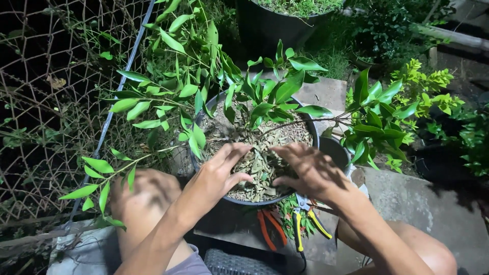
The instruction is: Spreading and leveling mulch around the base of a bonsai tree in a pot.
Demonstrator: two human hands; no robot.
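Both grips spread flat: left hand (220, 170) and right hand (305, 170) press dry leaf litter (260, 163) in the pot (313, 130). Litter light, crumbly; scoop from underneath. Pliers (305, 224) below right grip.

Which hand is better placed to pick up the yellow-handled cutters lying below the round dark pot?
Probably the right hand: it rests on the mulch at the round dark pot's near edge, just above the yellow-handled cutters. The left hand is farther over.

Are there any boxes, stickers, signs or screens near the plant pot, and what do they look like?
None show. Around the left hand and right hand are only the dark round pot, the leafy plant, the orange-handled tool, yellow-handled pliers and the wire fence.
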